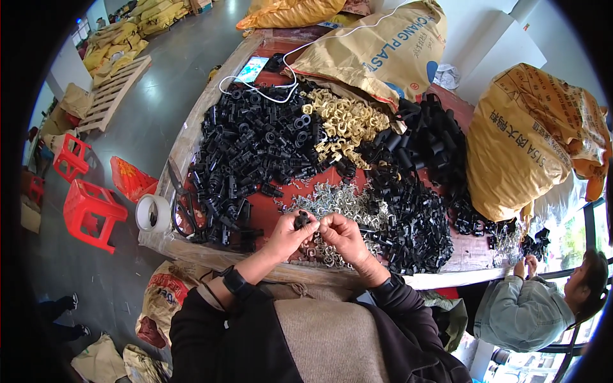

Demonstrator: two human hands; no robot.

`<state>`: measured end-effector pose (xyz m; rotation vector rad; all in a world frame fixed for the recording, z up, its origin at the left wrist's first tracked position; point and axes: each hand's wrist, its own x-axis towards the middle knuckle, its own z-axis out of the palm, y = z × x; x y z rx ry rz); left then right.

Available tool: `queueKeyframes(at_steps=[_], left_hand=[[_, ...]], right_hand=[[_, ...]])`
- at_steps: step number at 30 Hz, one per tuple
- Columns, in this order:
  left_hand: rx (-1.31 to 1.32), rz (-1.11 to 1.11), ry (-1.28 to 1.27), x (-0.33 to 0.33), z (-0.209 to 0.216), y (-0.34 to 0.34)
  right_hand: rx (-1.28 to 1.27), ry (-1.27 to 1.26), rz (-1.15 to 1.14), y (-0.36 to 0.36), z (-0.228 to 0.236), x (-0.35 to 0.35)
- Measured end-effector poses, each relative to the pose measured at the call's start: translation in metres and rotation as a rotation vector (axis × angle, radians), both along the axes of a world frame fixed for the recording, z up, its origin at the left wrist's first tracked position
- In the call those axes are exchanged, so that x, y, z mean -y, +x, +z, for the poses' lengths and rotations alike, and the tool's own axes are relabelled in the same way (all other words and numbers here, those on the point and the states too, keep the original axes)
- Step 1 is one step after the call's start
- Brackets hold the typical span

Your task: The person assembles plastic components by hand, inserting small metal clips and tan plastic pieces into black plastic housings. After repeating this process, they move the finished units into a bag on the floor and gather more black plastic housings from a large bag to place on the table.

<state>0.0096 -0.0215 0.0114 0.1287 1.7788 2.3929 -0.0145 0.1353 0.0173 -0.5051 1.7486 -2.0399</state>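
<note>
My left hand (285, 237) grips a small black plastic part (301, 220) between thumb and fingers, just above the table's near edge. Right beside it, my right hand (345, 239) is closed in a pinch, its fingertips close to the part. Whatever those fingertips hold is too small to make out. Under and beyond both hands spreads a heap of small silver metal clips (338, 201). Black plastic fittings (255, 143) are piled to the left, and smaller black parts (418, 223) to the right. Yellow U-shaped pieces (348, 121) lie farther back.
Scissors (182, 191) and a tape roll (153, 213) lie at the red table's left edge. A lit phone (252, 69) with a white cable sits at the back. Large yellow sacks (520, 147) stand right and behind. Another person (527, 313) works at the right. Red stools (92, 210) stand left.
</note>
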Motion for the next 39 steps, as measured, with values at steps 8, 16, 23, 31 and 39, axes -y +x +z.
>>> queueKeyframes(at_steps=[8,16,23,31,39], left_hand=[[0.387,-0.193,0.563,0.006,0.001,-0.001],[0.381,-0.187,0.438,0.005,-0.007,0.006],[0.343,-0.202,0.259,0.002,-0.015,0.011],[0.229,-0.289,0.017,0.003,-0.006,0.013],[0.446,-0.297,0.296,0.006,-0.013,0.01]], right_hand=[[-0.297,0.144,-0.083,0.004,0.006,-0.001],[-0.704,0.436,-0.081,0.006,0.024,-0.005],[-0.815,0.565,-0.082,0.007,0.019,-0.006],[-0.828,0.684,-0.033,0.009,0.016,-0.006],[-0.646,0.489,-0.088,0.008,0.016,-0.014]])
